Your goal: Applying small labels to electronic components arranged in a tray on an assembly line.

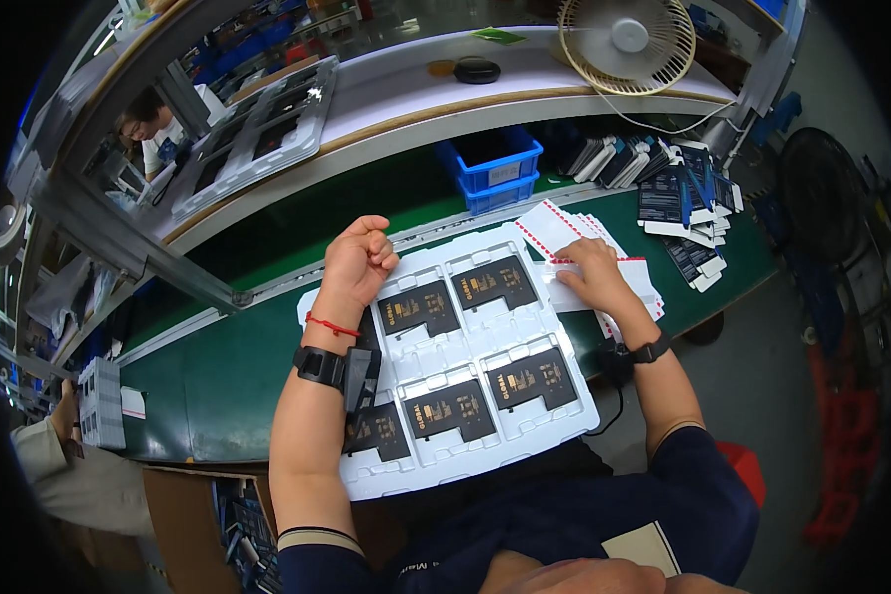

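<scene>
My left hand point(359, 259) is raised over the far left corner of a white plastic tray point(428, 358), its fingers curled in; whatever they hold, if anything, is hidden. Flat black batteries point(530, 378) with gold print lie in the tray's compartments. My left forearm covers part of the tray's left column. To the right of the tray, my right hand point(599, 275) rests on a loose stack of white sheets point(549, 230) with red dashed edges. Its thumb and fingers close on the upper sheet.
Two stacked blue bins point(490, 163) stand behind the tray. Printed flat boxes point(678, 193) pile up at the back right of the green table point(198, 381). A fan point(631, 40) and another tray point(267, 129) sit on the shelf above. A co-worker point(158, 129) is beyond the shelf.
</scene>
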The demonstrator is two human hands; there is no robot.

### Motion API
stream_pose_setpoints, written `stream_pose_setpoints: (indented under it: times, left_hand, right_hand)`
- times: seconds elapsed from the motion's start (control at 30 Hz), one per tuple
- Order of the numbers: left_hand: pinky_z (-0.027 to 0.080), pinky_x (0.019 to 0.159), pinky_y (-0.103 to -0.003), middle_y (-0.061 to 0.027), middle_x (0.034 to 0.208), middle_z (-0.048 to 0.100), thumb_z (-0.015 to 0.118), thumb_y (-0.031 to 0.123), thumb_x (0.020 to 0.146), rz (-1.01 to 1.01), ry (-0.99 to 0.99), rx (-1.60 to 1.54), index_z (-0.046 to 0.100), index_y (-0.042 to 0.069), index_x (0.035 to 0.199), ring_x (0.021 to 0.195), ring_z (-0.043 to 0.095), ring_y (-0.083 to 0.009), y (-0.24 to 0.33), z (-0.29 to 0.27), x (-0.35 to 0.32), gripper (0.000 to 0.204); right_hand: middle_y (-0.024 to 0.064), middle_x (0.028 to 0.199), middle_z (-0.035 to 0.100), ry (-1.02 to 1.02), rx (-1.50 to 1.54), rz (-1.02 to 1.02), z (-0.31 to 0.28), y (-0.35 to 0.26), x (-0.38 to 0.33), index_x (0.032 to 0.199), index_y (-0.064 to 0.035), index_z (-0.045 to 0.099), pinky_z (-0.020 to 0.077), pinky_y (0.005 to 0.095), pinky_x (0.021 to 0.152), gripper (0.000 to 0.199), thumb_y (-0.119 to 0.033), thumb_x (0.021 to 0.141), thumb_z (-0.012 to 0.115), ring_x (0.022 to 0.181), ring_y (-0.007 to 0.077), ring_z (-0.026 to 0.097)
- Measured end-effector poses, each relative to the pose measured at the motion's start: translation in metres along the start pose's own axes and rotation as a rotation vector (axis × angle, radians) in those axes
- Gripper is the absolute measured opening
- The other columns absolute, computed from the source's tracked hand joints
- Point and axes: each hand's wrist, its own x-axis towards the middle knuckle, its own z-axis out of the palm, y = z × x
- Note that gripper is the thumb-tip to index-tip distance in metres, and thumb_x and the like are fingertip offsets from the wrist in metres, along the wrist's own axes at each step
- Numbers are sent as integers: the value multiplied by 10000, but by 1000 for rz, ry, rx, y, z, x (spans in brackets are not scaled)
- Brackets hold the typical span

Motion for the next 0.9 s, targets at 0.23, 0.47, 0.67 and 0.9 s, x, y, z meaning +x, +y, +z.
stream_pose_setpoints:
  times: [0.23,0.47,0.67,0.9]
  left_hand:
    - [324,514,-271,-12,594,389,425,-118,824,-9,9,-8,570,-3,926,513,327,-116,4,-3,-4,212]
    - [375,546,-263,-10,641,475,497,-35,860,33,-91,243,605,9,993,550,406,-112,5,14,-11,176]
    - [486,747,-260,-18,958,621,703,172,862,366,-439,1040,653,60,1093,869,574,-123,-20,35,-19,261]
    - [500,801,-367,-107,906,666,760,210,760,607,-640,1355,714,61,933,891,622,-264,-42,32,-16,233]
  right_hand:
    - [54,937,624,66,-64,-86,21,-12,15,848,-104,706,328,410,923,134,-93,720,743,1025,269,519]
    - [118,846,605,94,24,-98,22,-9,14,752,-33,632,449,398,765,62,-18,735,690,864,321,566]
    - [155,774,613,-27,306,85,13,-17,7,816,8,591,487,353,669,59,-7,804,647,719,292,611]
    - [-3,772,564,-37,810,224,7,10,-13,831,-30,568,430,244,637,98,-67,910,613,721,88,536]
